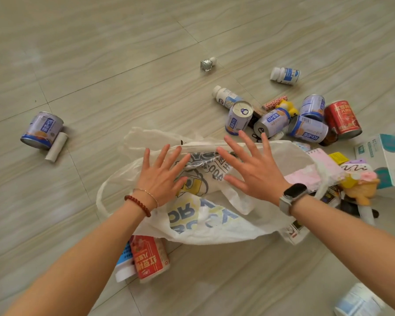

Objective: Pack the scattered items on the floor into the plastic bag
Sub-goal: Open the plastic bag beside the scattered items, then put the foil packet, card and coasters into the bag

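A white plastic bag with blue and yellow print lies flat on the tiled floor in the middle. My left hand and my right hand hover over or rest on it, fingers spread and straight, holding nothing. Behind the bag lie several blue-labelled cans, a red can and two white bottles. A lone blue can with a cardboard tube lies far left. A red packet pokes out under the bag's near edge.
Right of the bag sit a pink notebook, a yellow box, a plush toy and a white-teal carton. A small glass bottle lies farther back. A pale roll is at the bottom right.
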Available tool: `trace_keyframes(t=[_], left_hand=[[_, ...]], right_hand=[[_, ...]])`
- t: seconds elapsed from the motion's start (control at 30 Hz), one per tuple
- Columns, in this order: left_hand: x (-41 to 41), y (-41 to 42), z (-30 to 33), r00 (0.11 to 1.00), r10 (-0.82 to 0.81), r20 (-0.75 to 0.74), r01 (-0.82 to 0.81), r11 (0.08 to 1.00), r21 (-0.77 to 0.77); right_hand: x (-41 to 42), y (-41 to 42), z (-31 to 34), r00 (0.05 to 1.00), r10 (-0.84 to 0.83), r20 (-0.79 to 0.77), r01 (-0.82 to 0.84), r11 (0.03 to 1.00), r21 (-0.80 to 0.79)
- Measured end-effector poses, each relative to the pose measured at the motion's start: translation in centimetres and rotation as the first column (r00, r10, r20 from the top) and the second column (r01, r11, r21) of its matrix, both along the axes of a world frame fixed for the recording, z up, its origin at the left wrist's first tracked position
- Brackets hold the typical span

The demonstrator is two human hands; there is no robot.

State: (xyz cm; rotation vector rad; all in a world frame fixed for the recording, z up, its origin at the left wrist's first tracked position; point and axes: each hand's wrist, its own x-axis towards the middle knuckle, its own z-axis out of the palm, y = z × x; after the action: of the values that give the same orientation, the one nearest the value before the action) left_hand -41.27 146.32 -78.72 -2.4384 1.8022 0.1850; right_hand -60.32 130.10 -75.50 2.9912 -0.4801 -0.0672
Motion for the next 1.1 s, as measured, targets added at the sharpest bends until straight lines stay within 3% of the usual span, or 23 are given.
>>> trace_keyframes(t=[0.07,0.17,0.27,0.43,0.5,0.6,0.67,0.77,0.87,1.0,1.1], left_hand=[[0.5,0.1,-1.0,0.996,0.076,-0.056,-0.071,0.993,0.094],[1.3,0.3,-2.2,0.988,0.141,-0.056,-0.129,0.975,0.179],[1.8,0.3,-3.0,0.983,0.176,-0.059,-0.159,0.962,0.223],[2.8,-0.5,-3.7,0.951,0.300,-0.067,-0.269,0.918,0.290],[3.5,-1.2,-3.3,0.925,0.366,-0.098,-0.324,0.899,0.295],[4.7,-2.5,-2.1,0.846,0.498,-0.191,-0.441,0.854,0.276],[5.4,-3.3,-0.8,0.789,0.564,-0.244,-0.517,0.824,0.233],[5.1,-4.7,1.8,0.766,0.565,-0.306,-0.585,0.810,0.030],[3.0,-5.1,4.3,0.818,0.434,-0.379,-0.535,0.816,-0.220],[-2.3,-2.4,5.8,0.910,0.131,-0.394,-0.330,0.803,-0.495],[-6.4,0.3,5.3,0.946,0.012,-0.325,-0.222,0.753,-0.620]], right_hand=[[0.3,-0.9,-1.0,0.968,-0.022,-0.250,0.040,0.997,0.067],[-0.3,-2.0,-3.3,0.907,-0.043,-0.419,0.099,0.989,0.113],[0.0,-2.7,-4.3,0.861,-0.082,-0.503,0.149,0.984,0.095],[2.8,-3.5,-4.6,0.851,-0.093,-0.517,0.206,0.964,0.166],[4.2,-3.6,-4.0,0.893,-0.090,-0.441,0.264,0.899,0.351],[6.1,-3.4,-1.7,0.955,-0.291,-0.061,0.253,0.690,0.678],[7.2,-3.4,1.0,0.885,-0.425,0.190,0.153,0.652,0.743],[7.9,-3.5,5.1,0.741,-0.511,0.436,-0.015,0.637,0.771],[6.4,-3.0,7.4,0.592,-0.495,0.636,-0.094,0.741,0.664],[-0.1,-0.7,5.3,0.546,-0.543,0.637,0.032,0.774,0.633],[-6.3,2.6,0.3,0.726,-0.565,0.391,0.306,0.776,0.552]])
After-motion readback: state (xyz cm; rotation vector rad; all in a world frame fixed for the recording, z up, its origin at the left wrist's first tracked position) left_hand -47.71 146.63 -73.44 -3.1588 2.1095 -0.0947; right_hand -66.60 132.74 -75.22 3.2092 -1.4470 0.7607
